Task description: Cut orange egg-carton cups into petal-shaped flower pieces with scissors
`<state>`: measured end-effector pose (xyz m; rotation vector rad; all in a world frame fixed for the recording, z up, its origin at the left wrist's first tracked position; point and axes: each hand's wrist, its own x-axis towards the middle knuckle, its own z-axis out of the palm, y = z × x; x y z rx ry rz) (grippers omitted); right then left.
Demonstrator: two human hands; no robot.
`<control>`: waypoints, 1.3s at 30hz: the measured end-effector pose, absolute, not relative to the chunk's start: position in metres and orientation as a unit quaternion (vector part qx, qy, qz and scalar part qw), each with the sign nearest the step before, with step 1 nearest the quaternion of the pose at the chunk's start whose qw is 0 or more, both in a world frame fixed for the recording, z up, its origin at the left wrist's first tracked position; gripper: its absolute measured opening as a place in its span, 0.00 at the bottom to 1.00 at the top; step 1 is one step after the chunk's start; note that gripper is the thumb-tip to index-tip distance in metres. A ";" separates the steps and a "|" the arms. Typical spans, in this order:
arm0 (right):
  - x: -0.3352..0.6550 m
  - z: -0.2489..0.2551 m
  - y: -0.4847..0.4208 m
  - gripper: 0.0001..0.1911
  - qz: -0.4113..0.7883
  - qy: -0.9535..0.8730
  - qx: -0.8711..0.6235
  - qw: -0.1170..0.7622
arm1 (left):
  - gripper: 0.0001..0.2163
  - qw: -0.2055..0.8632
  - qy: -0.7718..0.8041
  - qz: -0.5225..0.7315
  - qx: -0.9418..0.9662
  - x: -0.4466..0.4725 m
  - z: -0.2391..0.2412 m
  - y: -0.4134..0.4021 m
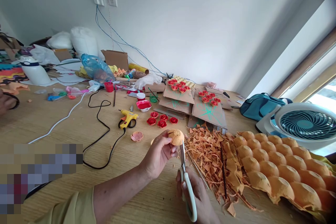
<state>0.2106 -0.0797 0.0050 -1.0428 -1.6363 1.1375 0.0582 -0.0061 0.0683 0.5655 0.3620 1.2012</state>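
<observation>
1. The left hand [157, 155] held an orange egg-carton cup [176, 136] just above the counter [157, 201], fingers clamped on it.
2. At the cup's 5 o'clock, the right hand [197, 196] had its fingers closed through the scissors [185, 176], whose blades pointed to 12 o'clock and reached the cup.
3. Orange scraps [207, 154] lay at the cup's 3 o'clock, with the egg tray [275, 168] beyond them.
4. Red paper roses [162, 119] sat at its 11 o'clock.

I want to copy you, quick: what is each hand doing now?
Left hand: closed, holding an orange egg-carton cup.
Right hand: closed on the scissors.
</observation>
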 end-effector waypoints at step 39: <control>0.217 0.011 -0.080 0.28 0.409 -0.684 -0.439 0.413 | 0.14 0.716 0.290 0.500 0.391 0.066 0.080 -0.023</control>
